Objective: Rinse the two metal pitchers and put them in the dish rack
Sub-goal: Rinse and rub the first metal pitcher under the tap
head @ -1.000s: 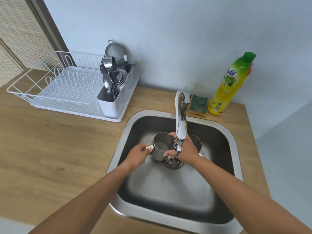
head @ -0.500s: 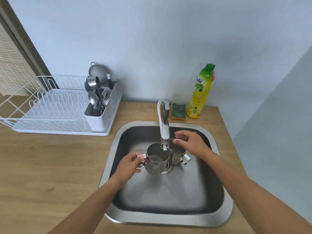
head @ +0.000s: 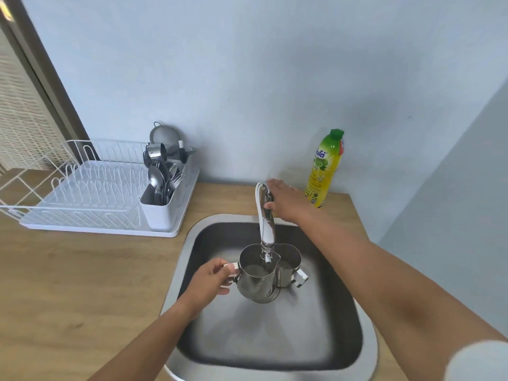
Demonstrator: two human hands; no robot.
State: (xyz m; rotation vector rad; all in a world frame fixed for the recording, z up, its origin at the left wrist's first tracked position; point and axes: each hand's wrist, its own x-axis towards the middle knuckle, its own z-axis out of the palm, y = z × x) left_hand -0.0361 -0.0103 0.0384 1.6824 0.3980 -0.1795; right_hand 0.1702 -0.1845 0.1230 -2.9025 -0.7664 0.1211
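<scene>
Two metal pitchers stand in the steel sink (head: 192, 243). My left hand (head: 210, 280) grips the handle of the nearer pitcher (head: 255, 281), holding it upright under the faucet spout (head: 266, 229). The second pitcher (head: 288, 270) stands just right of it, with its handle pointing right, partly hidden by the first. My right hand (head: 286, 200) rests on the faucet's top at the back of the sink, with thumb and fingers around the lever. The white dish rack (head: 90, 199) sits on the counter to the left.
A white cutlery holder (head: 162, 207) full of spoons and forks stands at the rack's right end, with a small strainer (head: 162, 136) behind it. A yellow-green dish soap bottle (head: 324, 169) stands against the wall behind the sink. Wooden counter (head: 82, 284) surrounds the sink.
My right hand has lifted from above the second pitcher back to the faucet's top. The left hand keeps its hold on the first pitcher under the spout. The camera tilted upward.
</scene>
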